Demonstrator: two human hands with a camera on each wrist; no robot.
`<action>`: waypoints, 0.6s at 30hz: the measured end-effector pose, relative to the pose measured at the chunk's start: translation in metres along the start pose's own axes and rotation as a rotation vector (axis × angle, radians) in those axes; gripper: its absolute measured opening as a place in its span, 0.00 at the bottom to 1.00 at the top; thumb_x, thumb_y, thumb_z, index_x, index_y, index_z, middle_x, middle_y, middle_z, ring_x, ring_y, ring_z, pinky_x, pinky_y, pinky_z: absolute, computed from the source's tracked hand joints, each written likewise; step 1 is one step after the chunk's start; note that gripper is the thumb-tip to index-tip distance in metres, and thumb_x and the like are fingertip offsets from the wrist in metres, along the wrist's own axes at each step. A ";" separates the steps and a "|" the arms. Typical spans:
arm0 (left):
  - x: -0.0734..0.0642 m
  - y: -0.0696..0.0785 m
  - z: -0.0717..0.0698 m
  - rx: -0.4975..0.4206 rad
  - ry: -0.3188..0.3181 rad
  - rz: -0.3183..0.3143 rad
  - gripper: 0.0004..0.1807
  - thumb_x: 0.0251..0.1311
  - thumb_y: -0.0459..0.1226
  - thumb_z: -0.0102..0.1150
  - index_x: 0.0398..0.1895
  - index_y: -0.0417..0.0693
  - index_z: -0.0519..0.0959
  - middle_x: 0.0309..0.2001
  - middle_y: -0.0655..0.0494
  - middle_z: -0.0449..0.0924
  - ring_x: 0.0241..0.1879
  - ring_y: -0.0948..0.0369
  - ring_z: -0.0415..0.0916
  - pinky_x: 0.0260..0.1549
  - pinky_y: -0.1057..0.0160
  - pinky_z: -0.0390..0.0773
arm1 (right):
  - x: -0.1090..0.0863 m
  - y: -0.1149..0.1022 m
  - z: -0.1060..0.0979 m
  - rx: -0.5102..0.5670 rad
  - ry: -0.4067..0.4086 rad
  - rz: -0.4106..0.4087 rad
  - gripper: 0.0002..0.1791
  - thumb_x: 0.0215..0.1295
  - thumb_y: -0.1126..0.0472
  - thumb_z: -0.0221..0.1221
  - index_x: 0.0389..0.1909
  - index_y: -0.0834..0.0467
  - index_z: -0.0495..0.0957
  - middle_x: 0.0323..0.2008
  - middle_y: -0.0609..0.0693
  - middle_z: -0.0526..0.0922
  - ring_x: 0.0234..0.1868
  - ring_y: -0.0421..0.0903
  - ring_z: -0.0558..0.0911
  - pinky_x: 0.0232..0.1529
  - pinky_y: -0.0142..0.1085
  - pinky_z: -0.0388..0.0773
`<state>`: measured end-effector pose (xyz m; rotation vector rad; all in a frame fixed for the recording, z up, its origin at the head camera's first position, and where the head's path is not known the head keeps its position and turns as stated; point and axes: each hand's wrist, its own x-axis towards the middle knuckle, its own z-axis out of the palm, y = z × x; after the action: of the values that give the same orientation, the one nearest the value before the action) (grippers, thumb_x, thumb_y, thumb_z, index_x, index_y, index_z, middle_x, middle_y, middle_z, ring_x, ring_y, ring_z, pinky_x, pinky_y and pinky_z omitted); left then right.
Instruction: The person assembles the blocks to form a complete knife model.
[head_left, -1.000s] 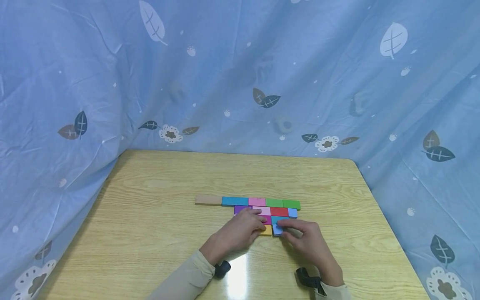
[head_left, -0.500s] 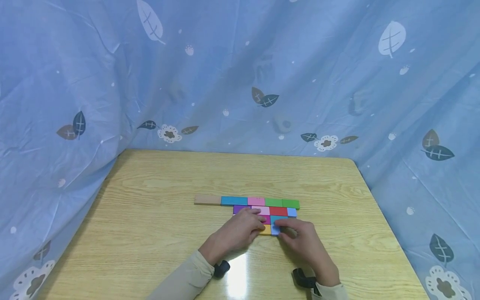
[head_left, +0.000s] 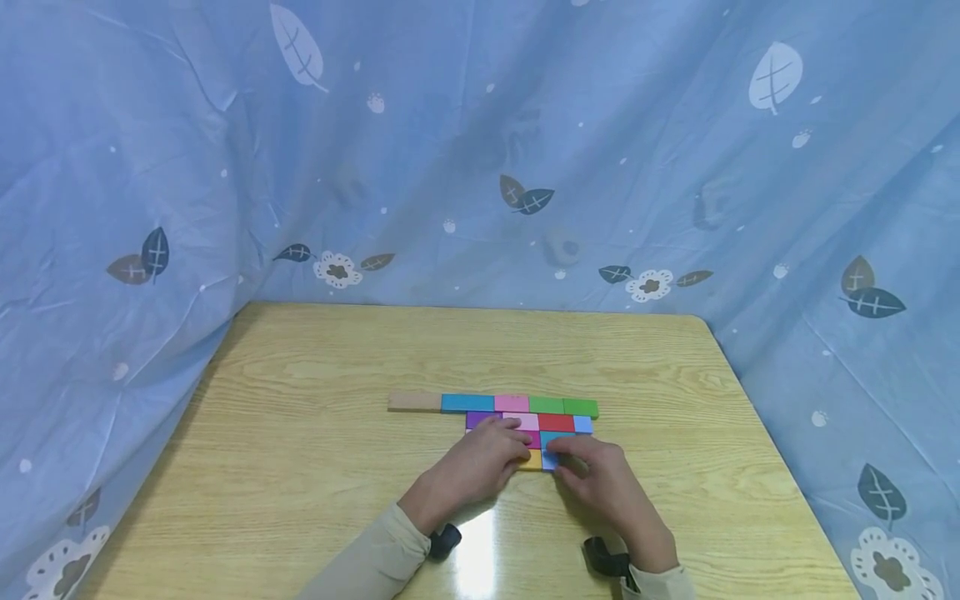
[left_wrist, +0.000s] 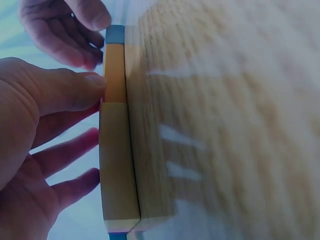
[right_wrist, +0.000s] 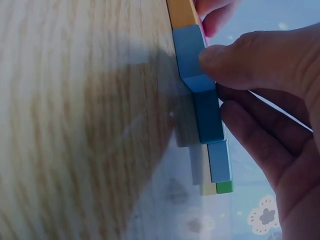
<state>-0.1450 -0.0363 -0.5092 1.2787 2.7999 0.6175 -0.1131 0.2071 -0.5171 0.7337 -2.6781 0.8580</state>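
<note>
Flat coloured wooden blocks lie side by side in rows on the table. My right hand (head_left: 607, 475) pinches a light blue block (right_wrist: 190, 52) at the right end of the nearest row, its thumb on the block. That block sits against a yellow-orange block (head_left: 533, 461) and in front of a teal block (head_left: 553, 437). My left hand (head_left: 476, 462) rests on the rows with fingers spread, over the magenta block (head_left: 535, 439). In the left wrist view its thumb touches the orange block near a plain wood-coloured block (left_wrist: 117, 165). The left hand hides part of the front rows.
Behind are a purple block (head_left: 483, 418), a pale pink, a red block (head_left: 556, 423) and a small light blue one. The back row runs further left, from a tan block (head_left: 415, 402) to green ones (head_left: 581, 408). A blue leaf-print curtain (head_left: 450, 167) surrounds the wooden table (head_left: 300, 433).
My right hand has moved slightly left, bringing the light blue block against the yellow-orange one and closing the small gap between them. My left hand has stayed in place on the blocks.
</note>
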 end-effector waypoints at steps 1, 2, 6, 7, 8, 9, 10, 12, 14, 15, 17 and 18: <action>0.000 0.000 0.000 0.010 0.002 0.003 0.10 0.77 0.35 0.65 0.51 0.54 0.93 0.62 0.60 0.90 0.73 0.53 0.80 0.80 0.48 0.73 | 0.000 0.000 0.000 -0.001 -0.003 -0.001 0.21 0.50 0.75 0.81 0.45 0.57 0.92 0.44 0.47 0.94 0.47 0.46 0.93 0.52 0.44 0.93; 0.000 0.001 0.000 0.020 0.005 0.007 0.10 0.77 0.35 0.65 0.52 0.54 0.93 0.61 0.60 0.90 0.73 0.53 0.80 0.80 0.49 0.73 | 0.000 0.000 0.000 0.000 -0.006 0.000 0.21 0.50 0.75 0.81 0.45 0.57 0.92 0.44 0.47 0.94 0.47 0.46 0.93 0.52 0.44 0.93; -0.001 0.001 0.000 0.047 0.016 0.020 0.11 0.76 0.34 0.65 0.53 0.53 0.93 0.62 0.60 0.90 0.73 0.53 0.80 0.80 0.51 0.73 | 0.002 -0.001 0.000 0.005 -0.014 0.002 0.20 0.51 0.75 0.81 0.45 0.58 0.92 0.44 0.48 0.94 0.47 0.47 0.93 0.52 0.44 0.93; -0.001 0.001 0.000 0.054 0.018 0.027 0.11 0.76 0.34 0.65 0.53 0.53 0.93 0.61 0.60 0.90 0.72 0.53 0.80 0.80 0.52 0.73 | 0.002 -0.001 0.001 0.005 -0.014 0.001 0.20 0.51 0.75 0.81 0.45 0.58 0.92 0.44 0.48 0.94 0.47 0.47 0.93 0.52 0.44 0.93; -0.002 0.001 0.000 0.055 0.020 0.030 0.11 0.76 0.34 0.65 0.53 0.53 0.93 0.61 0.60 0.90 0.72 0.53 0.80 0.80 0.52 0.73 | 0.002 -0.001 0.001 0.005 -0.013 0.000 0.20 0.51 0.75 0.81 0.45 0.58 0.92 0.44 0.48 0.94 0.47 0.47 0.93 0.52 0.44 0.93; -0.002 0.002 -0.001 0.059 0.021 0.034 0.11 0.76 0.34 0.65 0.53 0.52 0.93 0.61 0.60 0.90 0.72 0.53 0.80 0.80 0.52 0.73 | 0.003 -0.001 0.001 0.006 -0.013 -0.003 0.20 0.51 0.75 0.81 0.45 0.58 0.92 0.44 0.48 0.94 0.47 0.47 0.92 0.52 0.44 0.93; -0.001 0.002 -0.001 0.063 0.024 0.039 0.11 0.76 0.34 0.65 0.52 0.52 0.93 0.61 0.60 0.90 0.72 0.53 0.80 0.80 0.52 0.73 | 0.003 -0.001 0.001 0.005 -0.014 -0.005 0.20 0.51 0.75 0.81 0.45 0.58 0.92 0.44 0.48 0.94 0.47 0.47 0.92 0.52 0.44 0.93; -0.001 0.002 -0.001 0.072 0.030 0.053 0.11 0.75 0.34 0.65 0.52 0.52 0.93 0.59 0.60 0.91 0.70 0.53 0.81 0.79 0.53 0.74 | 0.004 -0.001 0.001 0.004 -0.017 -0.009 0.20 0.51 0.75 0.81 0.45 0.58 0.92 0.44 0.48 0.94 0.47 0.47 0.92 0.52 0.44 0.93; -0.001 0.003 -0.003 0.073 0.035 0.058 0.10 0.75 0.34 0.65 0.51 0.52 0.92 0.57 0.60 0.91 0.68 0.55 0.83 0.78 0.54 0.75 | 0.005 -0.001 0.001 0.005 -0.018 -0.020 0.19 0.51 0.74 0.81 0.44 0.58 0.92 0.43 0.48 0.94 0.46 0.47 0.92 0.52 0.44 0.93; -0.001 0.003 -0.004 0.070 0.038 0.055 0.10 0.75 0.34 0.65 0.51 0.51 0.92 0.56 0.61 0.91 0.67 0.56 0.83 0.78 0.55 0.75 | 0.005 0.000 0.000 0.005 -0.019 -0.024 0.19 0.51 0.74 0.81 0.44 0.59 0.92 0.43 0.48 0.94 0.46 0.46 0.92 0.51 0.44 0.94; -0.003 0.002 -0.008 0.059 0.050 0.047 0.09 0.75 0.34 0.65 0.51 0.51 0.92 0.56 0.59 0.91 0.66 0.57 0.84 0.78 0.55 0.75 | 0.007 0.000 -0.003 0.009 -0.008 -0.038 0.18 0.51 0.73 0.81 0.44 0.59 0.91 0.42 0.48 0.94 0.45 0.46 0.92 0.50 0.44 0.94; -0.004 0.001 -0.012 0.048 0.065 0.043 0.09 0.75 0.34 0.66 0.51 0.50 0.92 0.56 0.58 0.91 0.65 0.56 0.84 0.77 0.55 0.76 | 0.008 0.000 -0.005 0.012 -0.004 -0.037 0.18 0.52 0.72 0.81 0.44 0.58 0.91 0.42 0.48 0.94 0.44 0.46 0.93 0.49 0.45 0.94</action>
<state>-0.1436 -0.0431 -0.4983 1.3541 2.8632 0.6077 -0.1195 0.2072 -0.5100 0.7863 -2.6567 0.8655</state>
